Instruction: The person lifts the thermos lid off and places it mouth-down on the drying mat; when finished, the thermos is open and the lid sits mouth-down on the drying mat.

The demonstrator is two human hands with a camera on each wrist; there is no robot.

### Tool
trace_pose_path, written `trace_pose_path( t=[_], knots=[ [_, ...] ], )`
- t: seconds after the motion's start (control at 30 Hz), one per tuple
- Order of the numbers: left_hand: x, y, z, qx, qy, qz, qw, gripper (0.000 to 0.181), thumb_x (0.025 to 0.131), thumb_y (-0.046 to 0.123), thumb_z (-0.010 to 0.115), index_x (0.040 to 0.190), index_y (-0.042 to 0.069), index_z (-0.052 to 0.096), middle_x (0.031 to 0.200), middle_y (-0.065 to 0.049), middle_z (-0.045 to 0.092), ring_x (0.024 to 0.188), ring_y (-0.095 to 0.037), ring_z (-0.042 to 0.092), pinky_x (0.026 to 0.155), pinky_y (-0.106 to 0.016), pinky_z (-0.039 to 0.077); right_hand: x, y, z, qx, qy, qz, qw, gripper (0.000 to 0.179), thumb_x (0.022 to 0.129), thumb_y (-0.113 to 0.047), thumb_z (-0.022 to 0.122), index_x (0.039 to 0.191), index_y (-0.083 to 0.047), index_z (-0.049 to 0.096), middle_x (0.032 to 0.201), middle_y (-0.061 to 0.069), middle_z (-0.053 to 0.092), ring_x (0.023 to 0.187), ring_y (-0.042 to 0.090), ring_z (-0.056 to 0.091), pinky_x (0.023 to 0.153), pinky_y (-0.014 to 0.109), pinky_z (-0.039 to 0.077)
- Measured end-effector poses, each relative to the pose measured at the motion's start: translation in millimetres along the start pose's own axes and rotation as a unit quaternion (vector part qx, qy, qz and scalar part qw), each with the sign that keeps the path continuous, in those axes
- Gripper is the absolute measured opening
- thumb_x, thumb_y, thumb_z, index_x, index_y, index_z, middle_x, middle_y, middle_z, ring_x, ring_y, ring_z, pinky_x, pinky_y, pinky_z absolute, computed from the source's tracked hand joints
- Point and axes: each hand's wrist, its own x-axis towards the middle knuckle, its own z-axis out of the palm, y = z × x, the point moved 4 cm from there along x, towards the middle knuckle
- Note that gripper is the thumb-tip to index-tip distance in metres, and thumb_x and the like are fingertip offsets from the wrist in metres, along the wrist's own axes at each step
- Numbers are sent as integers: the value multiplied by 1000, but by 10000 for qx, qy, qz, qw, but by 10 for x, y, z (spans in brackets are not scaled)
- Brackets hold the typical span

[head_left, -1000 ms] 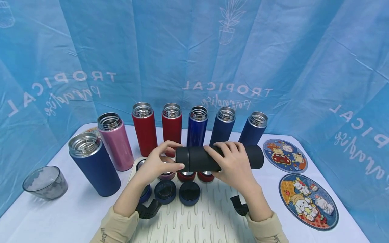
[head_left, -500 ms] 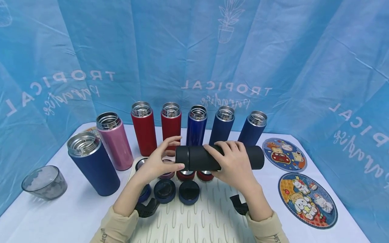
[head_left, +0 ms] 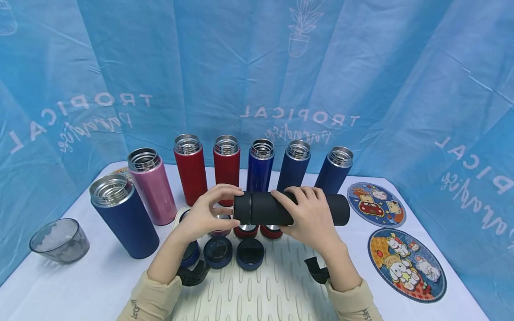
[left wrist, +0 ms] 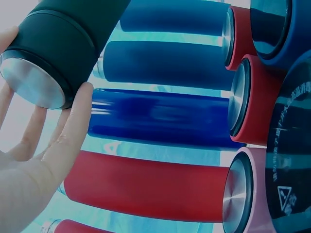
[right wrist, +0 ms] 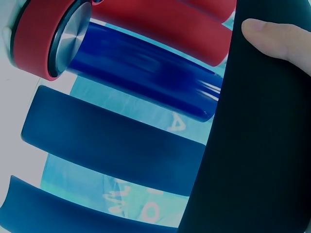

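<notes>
A black thermos flask (head_left: 267, 209) lies sideways in mid-air above a ribbed cream mat (head_left: 273, 285). My right hand (head_left: 311, 218) grips its body from above, and the thumb (right wrist: 267, 39) lies along the black side in the right wrist view. At the flask's left end is a black lid (head_left: 242, 208). My left hand (head_left: 202, 216) holds this lid between thumb and fingers. The left wrist view shows the lid's round steel end (left wrist: 34, 82) with fingers (left wrist: 77, 107) spread around its edge. The lid sits against the body with a thin seam between.
Uncapped flasks stand behind: red (head_left: 190, 174), blue (head_left: 260, 171), navy (head_left: 335, 171), pink (head_left: 154, 191) and a wide navy one (head_left: 126, 218). Red lids (head_left: 246, 232) and navy lids (head_left: 250, 254) lie on the mat. A glass bowl (head_left: 60, 240) is left; round coasters (head_left: 407, 265) lie right.
My left fingers spread slightly off the lid half a second ago, and now close around it again with the hand turned. My right hand and the flask stay nearly still.
</notes>
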Motion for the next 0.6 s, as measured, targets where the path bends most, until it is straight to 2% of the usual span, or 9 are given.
trace_pose_path(
  t=[0.17, 0.4, 0.6],
  knots=[
    [-13, -25, -9, 13, 142, -490, 9987, 55, 74, 10, 75, 124, 18, 53, 125, -9, 49, 110, -33, 51, 80, -40, 53, 4, -10, -11, 9, 6, -15, 10000, 75, 56, -40, 85, 123, -23, 57, 107, 9, 60, 93, 31, 55, 83, 47, 43],
    [-18, -62, -5, -95, 160, -1027, 9945, 51, 80, 18, 70, 126, 22, 50, 124, -12, 47, 103, -32, 54, 77, -44, 52, 5, -25, -15, -7, 76, -110, 9999, 75, 55, -41, 84, 123, -23, 57, 107, 9, 60, 93, 31, 55, 83, 48, 43],
    [-6, -80, 27, -216, 223, -1293, 9911, 44, 86, 20, 64, 126, 14, 48, 118, -22, 47, 90, -28, 61, 71, -40, 55, 0, -30, -9, -23, 99, -122, 9999, 76, 55, -42, 85, 123, -24, 57, 107, 9, 60, 93, 31, 55, 82, 48, 43]
  ],
)
